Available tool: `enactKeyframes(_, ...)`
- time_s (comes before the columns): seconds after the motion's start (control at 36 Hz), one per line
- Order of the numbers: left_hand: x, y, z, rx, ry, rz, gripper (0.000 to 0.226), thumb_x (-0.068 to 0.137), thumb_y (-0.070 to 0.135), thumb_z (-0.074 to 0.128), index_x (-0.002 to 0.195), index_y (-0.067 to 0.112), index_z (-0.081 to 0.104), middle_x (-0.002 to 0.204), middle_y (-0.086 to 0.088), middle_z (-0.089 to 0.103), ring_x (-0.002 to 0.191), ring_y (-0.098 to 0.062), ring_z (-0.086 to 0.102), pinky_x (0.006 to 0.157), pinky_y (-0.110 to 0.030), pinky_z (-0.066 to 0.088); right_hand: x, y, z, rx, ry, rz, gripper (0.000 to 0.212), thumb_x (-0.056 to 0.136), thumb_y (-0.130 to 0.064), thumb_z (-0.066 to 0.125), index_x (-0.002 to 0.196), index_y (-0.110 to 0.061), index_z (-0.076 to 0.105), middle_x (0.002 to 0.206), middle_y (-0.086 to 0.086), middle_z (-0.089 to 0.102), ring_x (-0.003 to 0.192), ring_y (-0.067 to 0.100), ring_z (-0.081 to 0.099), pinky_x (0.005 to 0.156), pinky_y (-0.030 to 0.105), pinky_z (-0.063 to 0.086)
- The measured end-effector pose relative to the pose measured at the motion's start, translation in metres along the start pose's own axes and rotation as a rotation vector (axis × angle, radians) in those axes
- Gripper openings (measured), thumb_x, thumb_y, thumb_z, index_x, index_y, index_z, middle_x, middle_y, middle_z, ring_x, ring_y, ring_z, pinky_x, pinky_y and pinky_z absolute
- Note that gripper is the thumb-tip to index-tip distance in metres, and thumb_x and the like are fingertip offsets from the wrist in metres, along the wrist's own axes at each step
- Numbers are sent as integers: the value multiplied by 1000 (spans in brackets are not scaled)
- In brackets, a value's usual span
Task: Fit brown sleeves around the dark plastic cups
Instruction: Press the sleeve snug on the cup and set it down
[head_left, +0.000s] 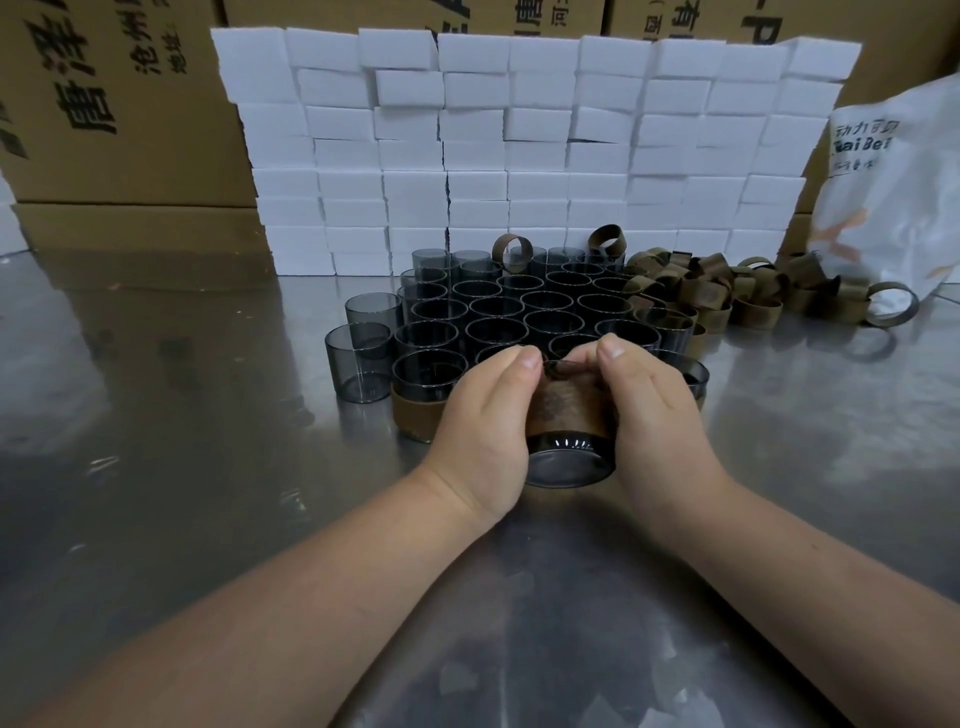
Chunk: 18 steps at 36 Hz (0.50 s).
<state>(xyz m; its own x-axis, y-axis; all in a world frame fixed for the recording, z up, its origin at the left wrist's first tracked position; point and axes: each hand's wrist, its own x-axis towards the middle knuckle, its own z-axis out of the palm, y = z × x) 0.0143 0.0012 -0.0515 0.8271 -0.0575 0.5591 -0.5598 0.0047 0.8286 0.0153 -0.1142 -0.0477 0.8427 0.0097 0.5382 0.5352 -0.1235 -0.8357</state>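
Left hand (483, 415) and right hand (649, 410) clasp the tipped dark plastic cup (569, 462) between them, base toward the person, pinching its brown sleeve (563, 410).

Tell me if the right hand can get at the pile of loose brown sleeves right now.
Probably yes, once it lets go: the right hand grips the sleeved cup with the left hand. The sleeve pile lies open on the table further back on its side, nothing covering it.

Cardboard box (130, 104) reads "唐泽", "沧州"; white bag (893, 197) shows "aiBei".
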Motion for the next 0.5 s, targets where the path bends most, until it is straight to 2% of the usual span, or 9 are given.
enactKeyframes(0.06,0,1,0,0,-3,-5,30,84,31,35,59,15,43,61,4,44,63,-12,43,61,-28,36,0,-1,0,-3,0,-26,35,75,-53,42,68,-26,64,70,-9,60,71,6,56,70,31,46)
enactKeyframes(0.14,-1,1,0,26,-12,-7,31,84,31,35,60,14,43,63,-1,44,63,-14,43,63,-31,35,0,-2,0,-5,-24,-50,35,74,-53,40,68,-28,63,71,-11,60,70,2,55,67,23,45)
enactKeyframes(0.19,-1,2,0,22,-15,-19,31,84,31,35,59,16,44,62,0,44,63,-14,43,63,-31,36,-1,-2,0,-3,-27,-51,34,73,-53,41,68,-27,63,71,-11,60,70,2,55,67,25,46)
enactKeyframes(0.28,-1,2,0,-4,-12,-44,35,84,33,36,52,23,48,56,7,46,59,-10,43,60,-28,37,-2,-3,0,-18,-35,-53,35,73,-53,40,70,-26,62,70,-10,60,70,5,55,68,29,46)
enactKeyframes(0.39,-2,3,0,4,-8,-43,34,83,33,35,52,23,46,55,8,44,59,-11,42,60,-29,36,-2,-4,0,-34,-71,-69,41,75,-51,39,75,-18,64,72,-8,60,70,4,56,66,25,47)
enactKeyframes(0.5,-1,3,0,19,-17,-43,41,83,34,34,48,27,53,51,9,47,56,-7,43,58,-26,37,-2,-4,1,-3,-86,-73,40,75,-50,40,75,-17,63,72,-7,60,68,1,55,64,20,46)
